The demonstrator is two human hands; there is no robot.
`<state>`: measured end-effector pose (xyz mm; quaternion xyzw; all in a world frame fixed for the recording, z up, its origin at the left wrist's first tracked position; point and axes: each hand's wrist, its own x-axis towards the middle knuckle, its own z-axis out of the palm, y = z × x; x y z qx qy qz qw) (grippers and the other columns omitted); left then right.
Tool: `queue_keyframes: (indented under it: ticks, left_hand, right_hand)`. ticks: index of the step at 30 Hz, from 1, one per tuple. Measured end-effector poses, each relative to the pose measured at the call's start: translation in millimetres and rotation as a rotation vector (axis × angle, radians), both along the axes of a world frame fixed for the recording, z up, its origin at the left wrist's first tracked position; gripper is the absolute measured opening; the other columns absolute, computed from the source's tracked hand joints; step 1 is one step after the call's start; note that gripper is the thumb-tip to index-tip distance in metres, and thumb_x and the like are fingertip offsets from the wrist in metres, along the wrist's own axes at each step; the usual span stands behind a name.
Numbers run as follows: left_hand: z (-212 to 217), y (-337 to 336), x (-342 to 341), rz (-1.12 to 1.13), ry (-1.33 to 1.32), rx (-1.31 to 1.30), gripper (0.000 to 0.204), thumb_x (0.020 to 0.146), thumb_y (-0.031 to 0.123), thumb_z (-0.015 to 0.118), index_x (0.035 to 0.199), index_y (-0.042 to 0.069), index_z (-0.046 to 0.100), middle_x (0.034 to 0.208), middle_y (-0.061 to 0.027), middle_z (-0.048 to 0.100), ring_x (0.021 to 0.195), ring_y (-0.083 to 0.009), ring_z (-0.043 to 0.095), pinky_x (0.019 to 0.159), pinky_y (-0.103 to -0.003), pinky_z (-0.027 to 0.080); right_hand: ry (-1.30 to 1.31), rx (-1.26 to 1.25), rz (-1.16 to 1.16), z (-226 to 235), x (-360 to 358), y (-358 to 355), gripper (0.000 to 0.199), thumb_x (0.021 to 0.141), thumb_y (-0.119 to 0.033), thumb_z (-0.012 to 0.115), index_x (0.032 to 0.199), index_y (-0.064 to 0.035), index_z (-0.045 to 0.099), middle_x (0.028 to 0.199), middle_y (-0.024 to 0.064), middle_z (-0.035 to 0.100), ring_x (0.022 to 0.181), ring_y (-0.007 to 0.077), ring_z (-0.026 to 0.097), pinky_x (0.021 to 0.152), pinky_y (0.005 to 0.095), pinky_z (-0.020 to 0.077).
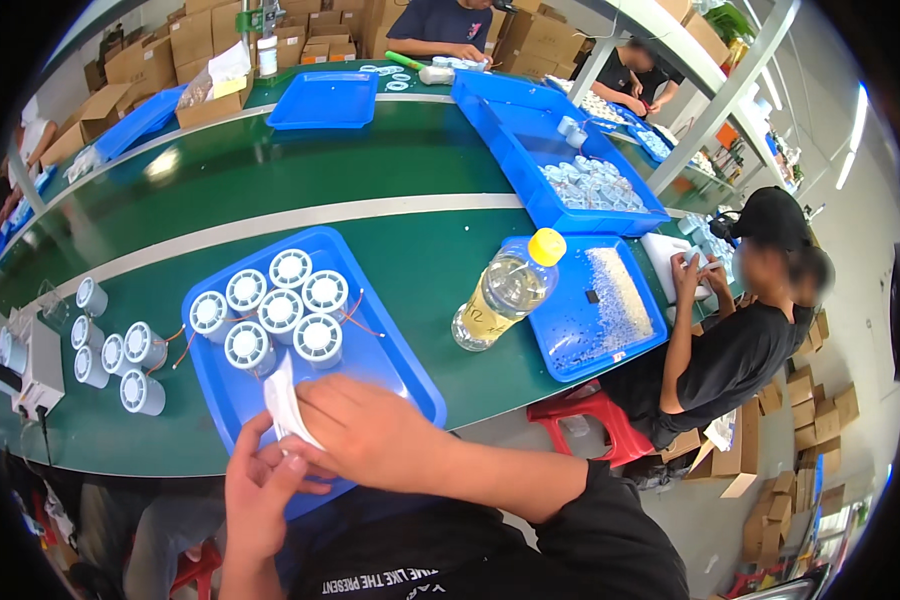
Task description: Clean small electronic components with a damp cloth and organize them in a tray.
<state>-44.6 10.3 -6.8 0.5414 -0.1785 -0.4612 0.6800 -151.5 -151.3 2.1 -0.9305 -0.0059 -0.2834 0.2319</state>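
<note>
Over the near edge of the blue tray (375,375), my two hands meet around a thin white folded strip (288,402), perhaps paper or cloth. My right hand (360,425) is closed on its right side, fingers bent over it. The thumb and forefinger of my left hand (270,480) close on its lower end, the other fingers curled loosely below. Just beyond the strip, several light-blue round motor-like housings (280,312) with slotted white tops stand in the tray. Thin red wires (360,320) come out of some of them.
More housings (113,352) stand left of the tray, near a white box-shaped device (40,370). To the right are a yellow-capped bottle (490,295), a blue tray of pale granules (610,300) and a large blue bin (580,180). A co-worker (730,320) sits at the right.
</note>
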Motion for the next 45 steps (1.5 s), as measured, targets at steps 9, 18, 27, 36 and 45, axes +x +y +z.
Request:
queue_keyframes:
  ticks: [9,18,27,36,45]
  left_hand:
    - [-2.0,14.0,-13.0,0.133,-0.444,-0.09,0.07,0.073,-0.006,0.078,0.134,0.0,0.044,0.123,-0.0155,0.062,0.115,-0.0225,0.063,0.094,-0.033,0.053]
    - [-18.3,15.1,4.9,-0.051,-1.086,-0.391,0.069,0.073,-0.01,0.075,0.131,0.011,0.042,0.135,-0.0335,0.049,0.119,-0.039,0.059,0.095,-0.045,0.051]
    - [-23.8,17.2,12.4,0.114,-1.176,-0.375,0.06,0.074,-0.007,0.077,0.125,0.02,0.063,0.134,-0.0208,0.058,0.106,-0.0346,0.068,0.085,-0.037,0.06]
    - [-6.9,22.7,15.0,-0.025,-1.234,-0.191,0.057,0.075,0.001,0.082,0.129,0.005,0.063,0.138,-0.0192,0.056,0.107,-0.0309,0.067,0.086,-0.034,0.056]
    - [8.2,24.4,5.5,-0.037,-0.014,-0.165,0.069,0.087,0.004,0.077,0.147,0.003,0.044,0.143,-0.018,0.052,0.12,-0.0232,0.061,0.095,-0.039,0.054]
  right_hand:
    - [0.106,0.378,0.146,5.7,-1.9,15.0,0.038,0.103,-0.027,0.051,0.12,0.0057,0.058,0.119,0.0237,0.06,0.107,0.0394,0.058,0.09,0.0444,0.0499]
    - [0.167,0.948,-0.272,-6.4,-19.7,-21.0,0.039,0.108,-0.039,0.045,0.118,-0.0033,0.056,0.09,0.0083,0.068,0.077,0.0151,0.064,0.071,0.0327,0.0512]
    - [0.36,1.504,0.138,22.1,-43.3,2.5,0.06,0.106,-0.044,0.043,0.136,0.0073,0.051,0.121,0.009,0.06,0.11,0.0165,0.058,0.095,0.0286,0.0442]
    - [0.02,1.171,0.108,-20.9,-42.6,29.9,0.019,0.103,-0.013,0.054,0.115,0.0011,0.056,0.11,0.0087,0.058,0.096,0.0132,0.055,0.085,0.0287,0.0448]
    - [-0.165,0.371,-0.044,-33.0,-33.2,28.5,0.025,0.1,-0.018,0.057,0.11,0.0061,0.057,0.1,0.019,0.06,0.083,0.0315,0.058,0.074,0.0368,0.0462]
